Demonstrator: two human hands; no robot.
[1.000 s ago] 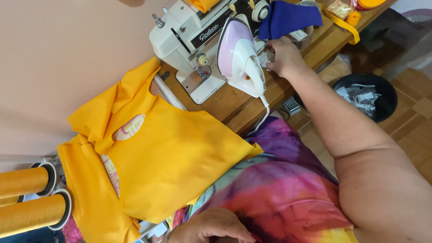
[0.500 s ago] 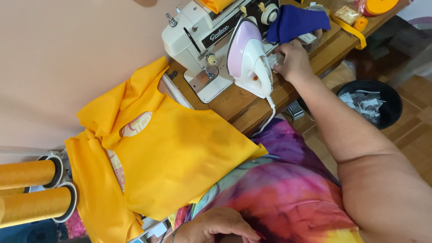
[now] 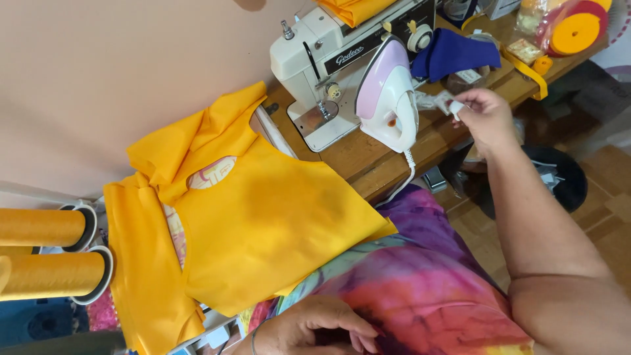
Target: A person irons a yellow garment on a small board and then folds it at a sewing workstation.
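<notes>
Closest to me, my left hand [image 3: 315, 329] rests with curled fingers on the tie-dyed cloth [image 3: 420, 283] over my lap, gripping nothing that I can make out. Just beyond it the yellow garment [image 3: 263, 217] lies spread flat, with two rolls of yellow fabric [image 3: 46, 250] off to its side. Farther out, my right hand [image 3: 483, 115] is raised over the wooden table [image 3: 368, 154], its fingers pinched on a small white piece [image 3: 453, 105] just beside the upright iron [image 3: 388, 95]. The iron stands on the table, in front of the white sewing machine [image 3: 328, 59], and a blue cloth [image 3: 453, 52] lies behind it.
</notes>
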